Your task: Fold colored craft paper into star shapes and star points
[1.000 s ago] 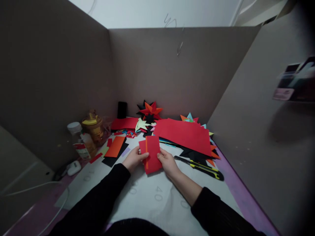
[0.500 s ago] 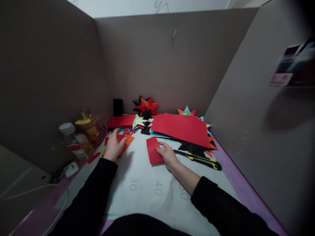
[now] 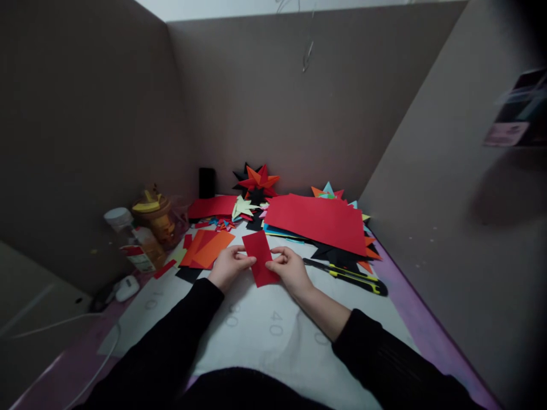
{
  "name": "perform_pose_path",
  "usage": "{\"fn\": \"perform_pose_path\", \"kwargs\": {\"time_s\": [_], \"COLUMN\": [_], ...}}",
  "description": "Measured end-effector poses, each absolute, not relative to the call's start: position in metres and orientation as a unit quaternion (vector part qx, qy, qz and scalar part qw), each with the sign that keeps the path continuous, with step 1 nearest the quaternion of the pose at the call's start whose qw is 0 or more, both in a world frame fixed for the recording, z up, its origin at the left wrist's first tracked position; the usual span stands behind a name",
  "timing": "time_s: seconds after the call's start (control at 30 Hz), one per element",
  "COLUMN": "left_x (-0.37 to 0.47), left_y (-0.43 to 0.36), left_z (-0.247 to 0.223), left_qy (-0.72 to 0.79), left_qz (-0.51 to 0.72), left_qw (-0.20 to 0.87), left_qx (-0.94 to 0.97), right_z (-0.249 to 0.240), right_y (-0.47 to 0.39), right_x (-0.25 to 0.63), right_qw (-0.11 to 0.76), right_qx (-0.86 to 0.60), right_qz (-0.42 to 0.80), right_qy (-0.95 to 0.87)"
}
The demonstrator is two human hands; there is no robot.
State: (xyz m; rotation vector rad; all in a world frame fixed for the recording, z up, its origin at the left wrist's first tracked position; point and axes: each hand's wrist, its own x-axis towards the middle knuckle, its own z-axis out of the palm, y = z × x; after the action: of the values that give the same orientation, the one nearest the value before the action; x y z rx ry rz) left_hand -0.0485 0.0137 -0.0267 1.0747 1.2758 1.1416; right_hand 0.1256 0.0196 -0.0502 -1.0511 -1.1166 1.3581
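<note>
A small red paper rectangle [image 3: 256, 250] was held up over the middle of the surface [image 3: 423, 324], tilted a little, its top leaning left; the left hand [image 3: 233, 266] pinched its left edge between thumb and fingers, while the right hand [image 3: 290, 269] pinched its right edge in the same narrow grip; beneath them lay a white sheet [image 3: 248, 347] printed with large numbers, among them 10 and 40. Just left of the left hand, orange paper rectangles [image 3: 217, 249] overlapped with a red one between them, partly covering black paper [image 3: 188, 275]; a narrow red strip [image 3: 165, 269] lay farther left. Near the right hand was a black-and-yellow utility knife [image 3: 359, 281], its thin end towards that hand; beyond it, large red sheets [image 3: 316, 222] covered parts of other coloured sheets and of black folded paper [image 3: 335, 254]. Farther back, a pale green paper star [image 3: 243, 208] lay in front of a red-and-orange paper star [image 3: 260, 180], which stood near the grey rear panel [image 3: 265, 102]; at the left stood a white-capped bottle [image 3: 143, 249], beside a brown container with a yellow lid [image 3: 158, 221]; a white case [image 3: 127, 288] lay nearer.
</note>
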Motion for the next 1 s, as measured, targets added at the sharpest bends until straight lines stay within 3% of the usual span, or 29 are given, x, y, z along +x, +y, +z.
{"fn": "perform_pose_path", "kwargs": {"time_s": [0.4,1.0], "left_x": [-0.0513,-0.0510], "left_y": [0.0147,0.0117], "left_z": [-0.0269,-0.0308], "left_qy": [0.488,0.381], "left_qz": [0.477,0.448], "left_qw": [0.596,0.693], "left_qx": [0.424,0.417], "right_z": [-0.0493,-0.0476], "right_y": [0.0254,0.0194], "right_x": [0.1307,0.1305], "right_qw": [0.514,0.391], "right_qx": [-0.416,-0.281], "right_qz": [0.620,0.801], "right_qy": [-0.423,-0.355]}}
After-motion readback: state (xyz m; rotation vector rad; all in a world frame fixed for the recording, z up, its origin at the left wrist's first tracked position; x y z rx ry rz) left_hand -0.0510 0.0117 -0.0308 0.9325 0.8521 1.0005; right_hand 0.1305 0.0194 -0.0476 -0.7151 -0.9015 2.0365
